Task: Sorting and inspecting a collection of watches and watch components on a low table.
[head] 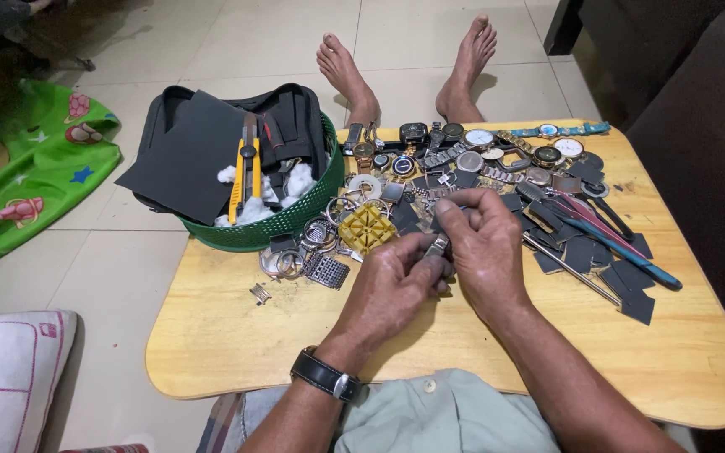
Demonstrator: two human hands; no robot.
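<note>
Small silver metal watch-band piece (436, 246) pinched between both hands at worktop (237, 335) centre: left hand (392, 285) grips it, right hand (484, 243) closed over it from 1 o'clock. Fitting step, likely; next needs fine fingertip alignment.

low wooden table (211, 335) with rounded corners on a tiled floor (111, 277), green basket (295, 220) on its far left corner, pile of wristwatches (480, 151) along the back, yellow plastic block (367, 227), metal rings (283, 262), dark sandpaper scraps (631, 289), blue-handled tool (631, 254) on the right
</note>
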